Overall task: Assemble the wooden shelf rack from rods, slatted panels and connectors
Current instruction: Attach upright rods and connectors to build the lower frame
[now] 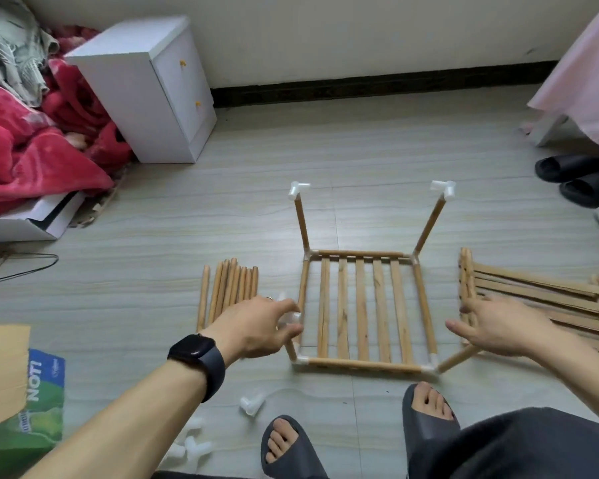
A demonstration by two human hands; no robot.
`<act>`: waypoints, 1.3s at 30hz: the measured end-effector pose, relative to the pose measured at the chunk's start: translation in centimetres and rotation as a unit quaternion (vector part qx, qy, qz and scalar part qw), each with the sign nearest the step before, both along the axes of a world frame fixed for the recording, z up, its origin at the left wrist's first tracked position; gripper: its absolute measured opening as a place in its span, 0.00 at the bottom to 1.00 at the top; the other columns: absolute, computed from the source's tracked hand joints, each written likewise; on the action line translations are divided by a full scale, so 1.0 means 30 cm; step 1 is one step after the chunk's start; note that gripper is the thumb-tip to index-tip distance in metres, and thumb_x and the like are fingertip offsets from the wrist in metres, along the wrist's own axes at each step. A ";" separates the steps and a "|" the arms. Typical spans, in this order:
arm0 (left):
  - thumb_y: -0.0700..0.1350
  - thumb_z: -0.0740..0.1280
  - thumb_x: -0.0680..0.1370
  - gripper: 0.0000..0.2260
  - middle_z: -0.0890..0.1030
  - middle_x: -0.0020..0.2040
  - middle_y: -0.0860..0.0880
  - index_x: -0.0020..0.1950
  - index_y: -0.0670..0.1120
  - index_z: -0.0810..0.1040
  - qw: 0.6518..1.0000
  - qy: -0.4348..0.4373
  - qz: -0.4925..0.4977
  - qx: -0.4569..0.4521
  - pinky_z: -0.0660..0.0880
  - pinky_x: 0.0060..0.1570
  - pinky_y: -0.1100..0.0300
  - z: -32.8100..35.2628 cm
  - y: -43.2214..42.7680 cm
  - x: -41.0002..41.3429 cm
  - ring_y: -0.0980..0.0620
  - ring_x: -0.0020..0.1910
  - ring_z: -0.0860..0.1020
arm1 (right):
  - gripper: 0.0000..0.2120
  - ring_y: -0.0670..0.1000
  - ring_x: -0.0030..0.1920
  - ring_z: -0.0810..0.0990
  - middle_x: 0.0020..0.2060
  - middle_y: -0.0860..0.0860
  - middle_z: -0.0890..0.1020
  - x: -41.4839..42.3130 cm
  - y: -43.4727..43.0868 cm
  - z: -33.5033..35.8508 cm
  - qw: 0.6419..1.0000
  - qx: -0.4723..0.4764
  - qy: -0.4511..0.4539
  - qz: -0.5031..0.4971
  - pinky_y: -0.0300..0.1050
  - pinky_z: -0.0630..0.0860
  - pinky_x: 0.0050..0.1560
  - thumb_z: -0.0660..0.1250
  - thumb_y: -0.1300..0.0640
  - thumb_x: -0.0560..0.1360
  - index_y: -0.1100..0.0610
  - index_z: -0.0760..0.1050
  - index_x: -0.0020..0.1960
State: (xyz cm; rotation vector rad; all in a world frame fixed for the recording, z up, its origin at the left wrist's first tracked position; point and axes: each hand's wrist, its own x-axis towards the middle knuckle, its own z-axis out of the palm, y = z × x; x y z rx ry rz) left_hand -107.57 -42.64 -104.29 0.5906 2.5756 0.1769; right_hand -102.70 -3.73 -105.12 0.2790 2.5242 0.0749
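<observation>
A slatted panel point(360, 305) lies on the floor, framed by rods with white connectors at its corners. Two rods stand up from the far corners, each capped by a connector point(298, 190) point(445, 188). At the near-left corner a short upright rod point(290, 349) carries a translucent connector point(291, 321), which my left hand point(256, 326) pinches between thumb and fingers. The near-right rod point(460, 361) leans outward to the right. My right hand point(498, 326) hovers above it with fingers spread, holding nothing.
Loose rods point(229, 288) lie left of the frame and stacked slatted panels point(540, 305) to the right. Spare connectors point(253, 404) point(194, 447) sit near my slippered feet point(429, 409). A white cabinet point(146, 88), red blanket point(32, 150), cardboard box point(4, 375) and black slippers point(581, 181) surround the area.
</observation>
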 end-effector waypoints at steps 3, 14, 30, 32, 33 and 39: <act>0.64 0.52 0.83 0.16 0.78 0.49 0.52 0.66 0.58 0.65 0.998 0.038 -0.026 -0.047 0.80 0.47 0.52 -0.025 0.029 -0.011 0.53 0.44 0.78 | 0.18 0.49 0.48 0.80 0.50 0.46 0.83 0.076 0.045 -0.049 0.999 -0.027 0.008 -0.027 0.44 0.77 0.46 0.61 0.36 0.80 0.48 0.77 0.59; 0.59 0.50 0.84 0.13 0.76 0.44 0.49 0.60 0.51 0.64 0.996 0.083 0.013 -0.032 0.81 0.44 0.52 -0.013 0.089 -0.100 0.50 0.40 0.78 | 0.08 0.53 0.42 0.82 0.38 0.51 0.84 -0.123 0.023 -0.071 0.997 -0.041 0.059 -0.036 0.43 0.77 0.39 0.66 0.55 0.79 0.56 0.83 0.48; 0.59 0.58 0.83 0.30 0.63 0.75 0.59 0.80 0.69 0.44 0.934 0.165 0.194 0.251 0.73 0.40 0.73 -0.228 0.074 -0.046 0.78 0.55 0.67 | 0.07 0.54 0.39 0.79 0.34 0.52 0.80 -0.221 0.007 -0.094 0.995 -0.030 0.085 -0.052 0.43 0.73 0.41 0.64 0.63 0.76 0.57 0.78 0.40; 0.55 0.62 0.83 0.33 0.66 0.74 0.60 0.81 0.65 0.45 0.870 0.222 0.307 0.315 0.76 0.45 0.73 -0.352 0.043 0.046 0.77 0.58 0.69 | 0.08 0.54 0.38 0.79 0.33 0.52 0.81 -0.233 0.000 -0.107 0.995 -0.020 0.085 -0.047 0.47 0.76 0.48 0.64 0.63 0.75 0.57 0.79 0.39; 0.57 0.62 0.83 0.31 0.69 0.73 0.55 0.80 0.64 0.47 0.856 0.195 0.376 0.298 0.80 0.52 0.61 -0.407 0.024 0.098 0.67 0.62 0.74 | 0.08 0.54 0.38 0.79 0.33 0.52 0.82 -0.238 -0.003 -0.113 0.995 -0.013 0.085 -0.045 0.50 0.76 0.55 0.64 0.63 0.75 0.57 0.80 0.39; 0.55 0.62 0.81 0.23 0.68 0.71 0.42 0.76 0.60 0.63 0.914 -0.159 0.347 -0.138 0.73 0.65 0.51 -0.712 -0.131 0.318 0.43 0.66 0.75 | 0.07 0.56 0.46 0.82 0.39 0.52 0.84 -0.274 -0.028 -0.154 0.996 0.014 0.088 -0.018 0.51 0.73 0.63 0.66 0.58 0.77 0.54 0.83 0.45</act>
